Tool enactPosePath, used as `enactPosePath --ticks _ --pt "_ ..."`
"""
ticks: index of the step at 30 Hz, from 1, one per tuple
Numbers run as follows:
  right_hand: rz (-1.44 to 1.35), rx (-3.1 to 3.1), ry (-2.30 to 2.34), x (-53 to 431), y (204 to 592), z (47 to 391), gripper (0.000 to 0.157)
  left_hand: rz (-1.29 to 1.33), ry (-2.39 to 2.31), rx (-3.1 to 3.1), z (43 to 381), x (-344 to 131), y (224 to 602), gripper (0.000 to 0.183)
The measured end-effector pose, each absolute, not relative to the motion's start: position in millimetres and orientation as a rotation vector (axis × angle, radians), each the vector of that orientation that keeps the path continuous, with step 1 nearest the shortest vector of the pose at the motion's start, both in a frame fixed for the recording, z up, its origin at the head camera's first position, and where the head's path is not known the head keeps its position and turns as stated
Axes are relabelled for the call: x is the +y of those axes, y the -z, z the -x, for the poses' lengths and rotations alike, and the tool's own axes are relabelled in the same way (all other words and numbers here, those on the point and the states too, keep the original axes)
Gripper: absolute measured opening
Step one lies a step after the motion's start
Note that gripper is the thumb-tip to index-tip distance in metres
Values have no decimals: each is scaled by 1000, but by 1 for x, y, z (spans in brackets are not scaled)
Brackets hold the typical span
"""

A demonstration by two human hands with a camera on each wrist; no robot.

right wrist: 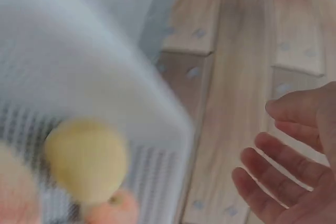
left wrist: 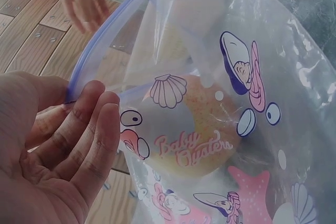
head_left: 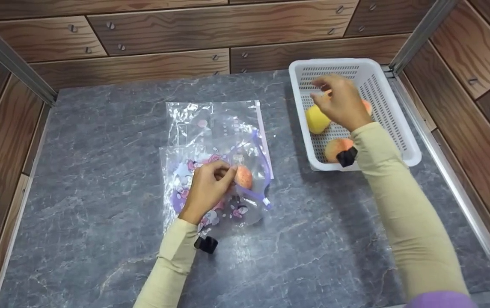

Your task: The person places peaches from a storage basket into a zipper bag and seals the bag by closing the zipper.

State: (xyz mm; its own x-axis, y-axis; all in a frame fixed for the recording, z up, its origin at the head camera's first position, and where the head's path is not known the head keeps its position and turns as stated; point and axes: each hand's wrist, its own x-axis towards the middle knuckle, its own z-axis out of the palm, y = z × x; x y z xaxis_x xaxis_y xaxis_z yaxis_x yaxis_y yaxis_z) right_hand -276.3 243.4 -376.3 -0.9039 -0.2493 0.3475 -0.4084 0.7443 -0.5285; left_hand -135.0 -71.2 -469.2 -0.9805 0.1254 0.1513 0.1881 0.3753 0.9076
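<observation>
My left hand (head_left: 210,188) pinches the purple zip edge of a clear printed zip bag (left wrist: 310,145) between thumb and fingers. Its mouth gapes toward the right. Inside the bag lies a round, speckled orange-red fruit (head_left: 244,177), partly behind the print in the left wrist view. Over the white basket (head_left: 414,156) hangs my right hand (head_left: 341,102), fingers spread and slightly bent, holding nothing. Below it in the basket are a yellow fruit (head_left: 316,119) and an orange-red fruit (head_left: 334,149); more orange-red fruit is partly hidden by the hand.
A second clear zip bag (head_left: 189,113) with a pink zip lies flat, partly under the printed one. The grey marbled tabletop (head_left: 99,171) is bordered by wood-patterned walls (head_left: 163,32) and metal rails (head_left: 463,209). Black wrist cameras (head_left: 206,244) sit on both sleeves.
</observation>
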Motion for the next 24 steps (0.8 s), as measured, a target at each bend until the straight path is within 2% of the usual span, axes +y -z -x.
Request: enactPosePath --ticks 10,24 --pt "-454 -2913 -829 268 419 306 46 269 1701 -2580 137 -72 468 14" --pt "-578 -3231 -778 275 430 309 72 291 1698 -2560 137 -72 468 16"
